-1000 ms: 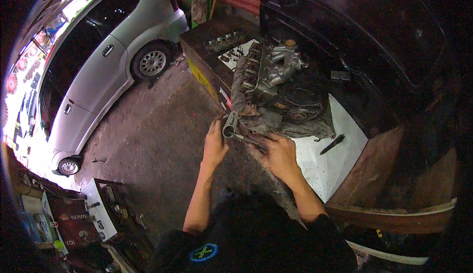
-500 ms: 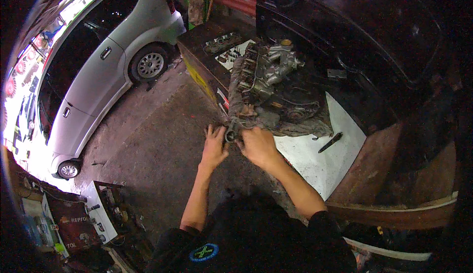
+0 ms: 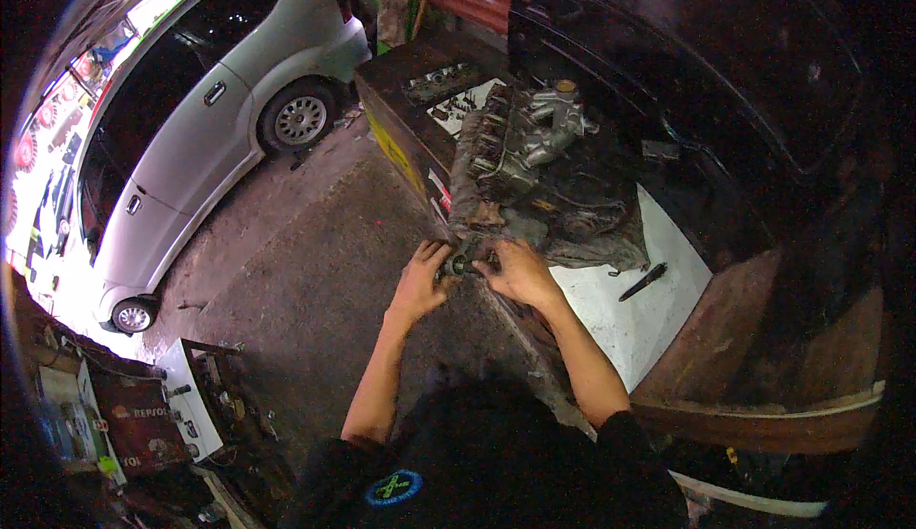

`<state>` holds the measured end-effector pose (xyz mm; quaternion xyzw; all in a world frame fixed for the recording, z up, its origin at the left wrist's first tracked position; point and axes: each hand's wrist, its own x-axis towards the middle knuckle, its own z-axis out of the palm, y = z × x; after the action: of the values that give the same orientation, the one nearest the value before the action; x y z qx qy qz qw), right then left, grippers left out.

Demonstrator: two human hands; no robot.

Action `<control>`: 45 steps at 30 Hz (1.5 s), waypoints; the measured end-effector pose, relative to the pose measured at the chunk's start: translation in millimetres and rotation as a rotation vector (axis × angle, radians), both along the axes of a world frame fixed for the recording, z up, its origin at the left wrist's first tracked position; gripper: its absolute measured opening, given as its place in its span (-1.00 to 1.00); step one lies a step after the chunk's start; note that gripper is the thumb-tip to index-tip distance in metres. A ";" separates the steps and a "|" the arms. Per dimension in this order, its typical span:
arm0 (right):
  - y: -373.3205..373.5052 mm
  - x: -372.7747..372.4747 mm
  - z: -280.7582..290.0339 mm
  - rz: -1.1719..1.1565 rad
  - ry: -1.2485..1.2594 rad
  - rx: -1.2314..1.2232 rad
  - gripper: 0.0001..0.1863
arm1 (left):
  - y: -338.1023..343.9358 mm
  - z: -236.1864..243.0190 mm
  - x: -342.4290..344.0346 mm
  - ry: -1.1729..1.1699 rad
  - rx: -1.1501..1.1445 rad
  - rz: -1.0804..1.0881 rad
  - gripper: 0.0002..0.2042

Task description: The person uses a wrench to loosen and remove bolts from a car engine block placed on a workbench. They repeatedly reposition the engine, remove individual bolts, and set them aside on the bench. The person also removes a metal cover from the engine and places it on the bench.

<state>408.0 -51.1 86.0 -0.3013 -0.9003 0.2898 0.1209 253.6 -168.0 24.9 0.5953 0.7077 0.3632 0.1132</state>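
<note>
Between my two hands is a small grey metal part with a round opening point(image 3: 461, 265), at the near left corner of the workbench. My left hand point(image 3: 418, 279) is closed on its left side, fingers curled over it. From the right, the thumb and fingers of my right hand point(image 3: 518, 271) pinch the part's other side; the fingertips are partly hidden. Just beyond my hands, a greasy engine cylinder head point(image 3: 496, 147) with silver metal castings lies on a grey rag point(image 3: 596, 250) on the bench.
A black pen-like tool point(image 3: 642, 282) lies on a white sheet point(image 3: 658, 324) to the right. Small parts sit on another white sheet point(image 3: 458, 109) at the far left of the bench point(image 3: 401, 138). A silver car point(image 3: 200, 147) stands left; a dark vehicle panel point(image 3: 706, 62) rises behind.
My hands have moved slightly apart, the right one shifting right and away from me. The metal part now shows at a different angle between them. The view has shifted a little.
</note>
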 end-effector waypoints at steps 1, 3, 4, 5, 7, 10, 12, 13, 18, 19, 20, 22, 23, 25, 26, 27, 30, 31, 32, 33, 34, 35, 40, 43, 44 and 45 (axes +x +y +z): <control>2.0 2.5 -3.6 0.022 0.044 -0.014 -0.62 | -1.9 3.9 -0.1 -0.014 -0.013 -0.012 -0.48; 4.9 6.2 -1.1 0.043 0.080 -0.045 -0.63 | -7.0 1.6 -5.3 -0.004 -0.033 -0.013 -0.48; 6.6 10.7 6.0 0.038 0.070 -0.061 -0.63 | -9.3 -6.9 -8.6 0.015 -0.041 -0.008 -0.48; 6.7 15.4 11.8 0.028 0.054 -0.079 -0.64 | -9.6 -4.7 -6.1 0.028 -0.050 -0.007 -0.48; 6.5 11.5 6.8 0.048 0.050 0.020 -0.60 | -6.9 4.8 5.9 -0.011 -0.097 -0.011 -0.46; 12.0 3.5 -9.5 0.073 -0.003 -0.009 -0.56 | 1.3 12.3 15.1 0.003 -0.140 -0.071 -0.45; 7.3 6.1 8.7 0.107 0.069 0.047 -0.54 | -0.2 9.1 9.4 0.007 -0.150 -0.077 -0.45; 10.2 9.8 17.8 0.101 0.077 0.002 -0.54 | -3.3 6.3 4.5 -0.006 -0.148 -0.064 -0.45; 30.1 21.8 -1.8 0.088 0.060 -0.093 -0.51 | -6.3 21.9 12.1 -0.047 -0.150 -0.034 -0.45; 28.1 19.3 -14.2 0.077 0.059 -0.058 -0.51 | -5.0 18.3 12.4 -0.020 -0.150 -0.048 -0.44; 25.9 16.2 -22.1 0.071 0.033 0.012 -0.53 | -3.7 14.1 11.7 0.010 -0.149 -0.059 -0.44; 29.6 18.3 -25.7 0.094 0.065 -0.106 -0.54 | -8.2 -3.2 4.4 0.025 -0.117 -0.063 -0.46; 32.3 20.0 -27.0 0.105 0.081 -0.164 -0.55 | -9.4 -1.8 3.0 0.034 -0.100 -0.066 -0.46; 47.2 27.5 -40.1 0.109 0.116 -0.180 -0.54 | -11.4 6.6 4.4 -0.005 -0.101 -0.090 -0.46; 51.3 27.8 -40.5 0.105 0.100 -0.181 -0.53 | -13.0 13.5 6.8 -0.026 -0.105 -0.103 -0.46; 46.8 22.9 -26.3 0.109 0.083 -0.187 -0.53 | -12.8 16.0 9.4 -0.039 -0.123 -0.095 -0.45; 29.4 18.0 -15.0 0.050 0.062 -0.019 -0.55 | -3.8 18.2 11.8 -0.068 -0.158 -0.128 -0.43; 28.7 18.4 -19.9 0.064 0.087 0.038 -0.57 | -2.3 13.2 7.6 -0.070 -0.164 -0.166 -0.44; 28.9 16.7 -18.4 0.070 0.013 0.018 -0.54 | -2.3 14.6 5.4 -0.070 -0.170 -0.196 -0.44; 32.2 19.5 -12.4 0.056 0.009 -0.064 -0.54 | -4.1 17.6 6.1 -0.074 -0.162 -0.189 -0.46; 37.4 23.8 -2.0 0.042 0.005 -0.147 -0.53 | -7.6 23.2 8.3 -0.077 -0.155 -0.181 -0.48; 39.7 27.7 6.8 0.020 0.001 -0.228 -0.53 | -8.7 31.3 11.4 -0.080 -0.147 -0.181 -0.50; 37.6 16.6 -34.6 0.002 0.120 -0.036 -0.51 | 1.4 31.2 5.9 -0.050 -0.205 -0.216 -0.49; 50.4 26.3 -39.3 -0.061 0.113 -0.172 -0.49 | -4.1 30.9 2.1 -0.034 -0.171 -0.179 -0.51; 39.8 27.8 7.3 -0.117 -0.046 -0.319 -0.49 | -5.0 31.1 3.9 -0.023 -0.139 -0.157 -0.52; 39.4 21.9 -2.9 -0.076 0.005 -0.243 -0.50 | -1.5 31.5 4.6 -0.015 -0.159 -0.198 -0.50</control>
<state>429.9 -11.6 83.1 -0.3471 -0.8461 0.3928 0.0966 258.2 -169.5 56.4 0.6488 0.6711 0.2973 0.2006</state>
